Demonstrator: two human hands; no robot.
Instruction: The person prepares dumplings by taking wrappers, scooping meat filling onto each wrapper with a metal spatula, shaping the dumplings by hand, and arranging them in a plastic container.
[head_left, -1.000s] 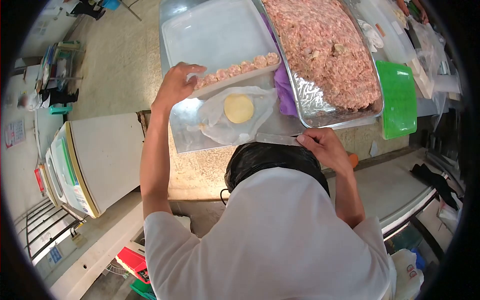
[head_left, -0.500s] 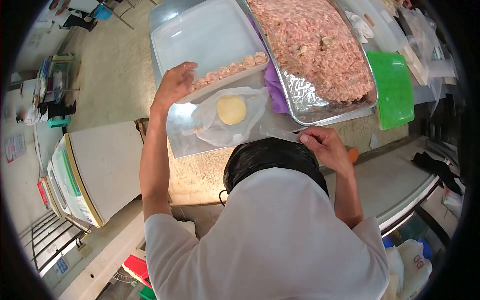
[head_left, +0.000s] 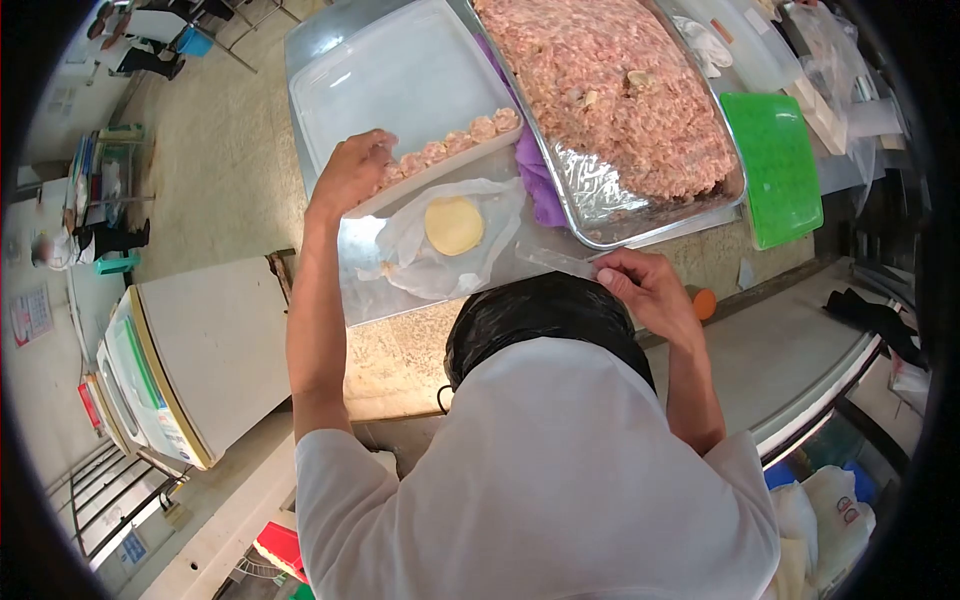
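Note:
My left hand (head_left: 357, 170) is at the near left corner of a white plastic tray (head_left: 385, 75), its fingers curled over the end of a row of meat dumplings (head_left: 450, 145); whether it holds one is hidden. In my right hand (head_left: 645, 285) is a flat, clear spatula-like strip (head_left: 553, 262), pinched between thumb and fingers and pointing left. Between the hands a stack of round yellow wrappers (head_left: 454, 225) lies on a crumpled clear plastic bag (head_left: 400, 250). Right of it stands a metal pan (head_left: 598, 237) heaped with minced meat (head_left: 620, 90).
A purple cloth (head_left: 538, 185) lies between tray and pan. To the right are a green lidded box (head_left: 770, 170) and clear containers (head_left: 745, 40). A white cabinet (head_left: 215, 340) stands at the left. People (head_left: 75, 247) are in the far left background.
The view has shifted, so the table items appear further left. My left hand stays at the tray's corner, its fingers drawn in more. My right hand still holds the strip.

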